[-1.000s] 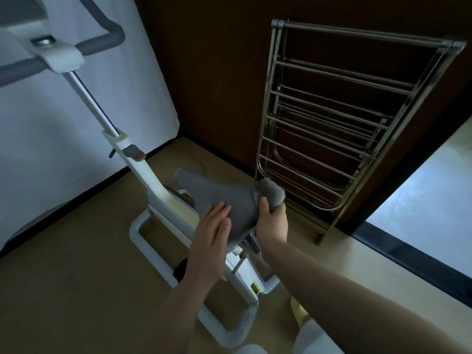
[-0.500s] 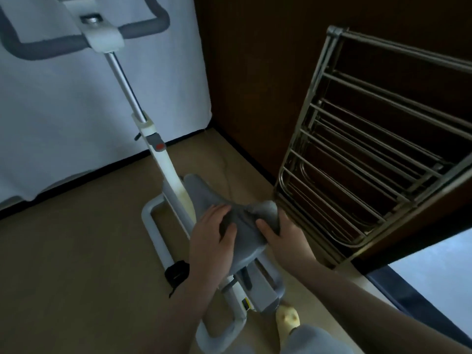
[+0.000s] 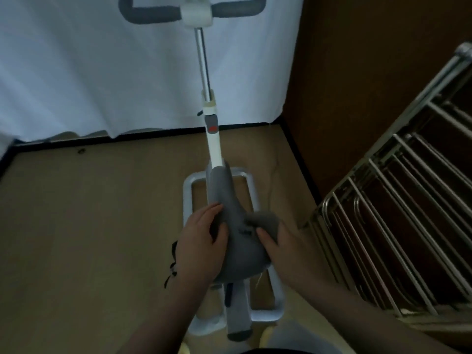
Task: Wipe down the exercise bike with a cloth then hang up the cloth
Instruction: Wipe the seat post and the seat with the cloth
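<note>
While the exercise bike is standing in the corner by the white curtain, the person is working over its grey seat, and the risks are all gathering around that seat. The drying rack, just to the right of the seat, is leaning close by; I judge that a wide sweep of the right elbow could be knocking it, or that the cloth could be slipping off a smooth bar once hung there. The cloth is sitting bunched on the right edge of the seat, and the right hand is gripping it, thumb pressing over the wad. The left hand is curling over the left edge of the seat, steadying it. If that hold is loosening, the seat may be twisting under the rubbing.

Much is staying hard to read: the room is dim, the handlebars are getting cut off above the seat, the post under the seat is being covered, and the dark strap left of the seat is looking blurred.
</note>
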